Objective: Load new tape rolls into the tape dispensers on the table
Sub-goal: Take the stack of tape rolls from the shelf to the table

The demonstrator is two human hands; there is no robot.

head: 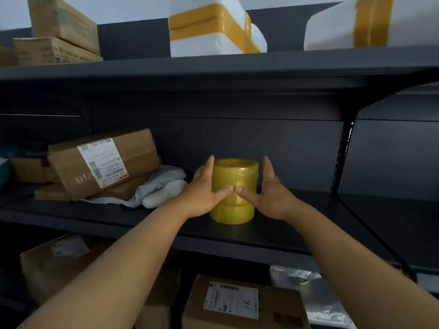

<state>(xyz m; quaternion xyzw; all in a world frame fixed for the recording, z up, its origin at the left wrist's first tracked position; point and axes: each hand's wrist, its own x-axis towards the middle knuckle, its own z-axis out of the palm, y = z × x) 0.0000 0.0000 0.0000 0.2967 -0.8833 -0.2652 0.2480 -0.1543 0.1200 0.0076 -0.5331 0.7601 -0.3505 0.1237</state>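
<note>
A stack of yellowish tape rolls (234, 179), wrapped together in clear film, stands upright on the dark middle shelf (297, 224). My left hand (204, 193) lies against the stack's left side and my right hand (268, 193) against its right side. Fingers of both hands are straight and point away from me, and the two thumbs meet across the front of the stack. No tape dispenser or table is in view.
Left of the stack lie brown cardboard parcels (104, 162) and a white plastic bag (161, 188). White foam boxes (213, 29) taped in yellow sit on the upper shelf. More cardboard boxes (240, 302) sit on the shelf below. A shelf upright (342, 153) stands to the right.
</note>
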